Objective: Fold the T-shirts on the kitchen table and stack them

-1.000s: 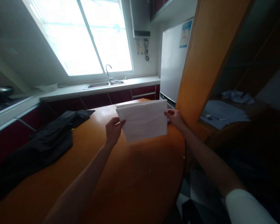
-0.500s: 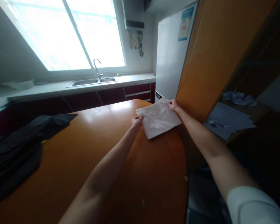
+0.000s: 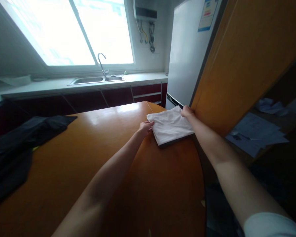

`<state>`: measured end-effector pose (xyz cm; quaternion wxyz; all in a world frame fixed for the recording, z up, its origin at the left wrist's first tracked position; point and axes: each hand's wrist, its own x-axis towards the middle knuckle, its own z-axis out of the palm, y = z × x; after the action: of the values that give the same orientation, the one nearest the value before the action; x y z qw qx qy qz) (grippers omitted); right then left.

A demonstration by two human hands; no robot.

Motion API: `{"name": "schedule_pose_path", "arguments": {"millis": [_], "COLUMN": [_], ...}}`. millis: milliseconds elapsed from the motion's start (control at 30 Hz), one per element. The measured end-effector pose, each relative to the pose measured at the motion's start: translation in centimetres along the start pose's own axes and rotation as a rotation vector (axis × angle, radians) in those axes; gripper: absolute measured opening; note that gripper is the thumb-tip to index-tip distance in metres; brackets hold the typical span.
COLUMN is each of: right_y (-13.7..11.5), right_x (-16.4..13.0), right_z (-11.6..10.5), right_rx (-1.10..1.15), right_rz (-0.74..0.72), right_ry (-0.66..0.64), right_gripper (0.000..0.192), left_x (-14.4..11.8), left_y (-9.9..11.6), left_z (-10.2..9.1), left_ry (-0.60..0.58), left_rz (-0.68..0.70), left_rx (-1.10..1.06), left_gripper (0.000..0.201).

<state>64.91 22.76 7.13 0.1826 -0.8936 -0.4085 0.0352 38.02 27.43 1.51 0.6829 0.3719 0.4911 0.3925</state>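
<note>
A folded white cloth (image 3: 172, 126), perhaps a garment, lies at the far right end of the wooden table (image 3: 108, 148). My left hand (image 3: 146, 127) is closed on its left edge, thumb on top. On the far right corner, my right hand (image 3: 186, 112) is closed too, with its fingertips partly hidden. A thin dark band shows beneath the cloth's near edge; whether it is another layer or shadow I cannot tell. The cloth looks fairly flat, with soft wrinkles on top.
A dark garment (image 3: 27, 138) is spread on the table's left side. Behind are a counter with a sink (image 3: 88, 80) and a white fridge (image 3: 187, 49). Right of the wooden panel (image 3: 227, 65), papers (image 3: 256, 133) lie on a shelf. The table's curved edge is at right.
The cloth has settled flatter onto the table, and the dark band under its near edge now shows. Both hands keep their hold. My view has shifted slightly.
</note>
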Motion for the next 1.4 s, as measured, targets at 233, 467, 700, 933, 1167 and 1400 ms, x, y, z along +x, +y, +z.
{"name": "schedule_pose_path", "arguments": {"millis": [233, 467, 700, 933, 1167, 1400], "right_y": [-0.5, -0.2, 0.3, 0.3, 4.4, 8.6], "right_x": [-1.3, -1.3, -1.1, -3.8, -12.9, -17.7], "right_z": [3.2, 7.2, 7.4, 4.6, 3.0, 3.9], "right_rx": [0.005, 0.030, 0.044, 0.122, 0.217, 0.065], "right_rz": [-0.170, -0.233, -0.255, -0.387, -0.451, -0.223], "right_ry": [0.048, -0.013, -0.022, 0.207, 0.298, 0.266], "right_gripper": [0.048, 0.062, 0.064, 0.051, 0.047, 0.056], "left_x": [-0.9, -1.3, -1.9, -6.4, -10.1, -9.6], "left_y": [-0.2, 0.2, -1.9, -3.3, -6.1, -4.5], "left_z": [-0.3, -0.6, 1.0, -2.6, -4.6, -1.9], "left_ry": [-0.055, 0.102, -0.155, -0.114, -0.319, -0.183], "left_rz": [0.071, 0.360, 0.823, 0.906, 0.619, 0.626], "left_rx": [0.049, 0.288, 0.939, 0.896, 0.666, 0.542], "left_gripper": [0.027, 0.072, 0.048, 0.045, 0.049, 0.019]}}
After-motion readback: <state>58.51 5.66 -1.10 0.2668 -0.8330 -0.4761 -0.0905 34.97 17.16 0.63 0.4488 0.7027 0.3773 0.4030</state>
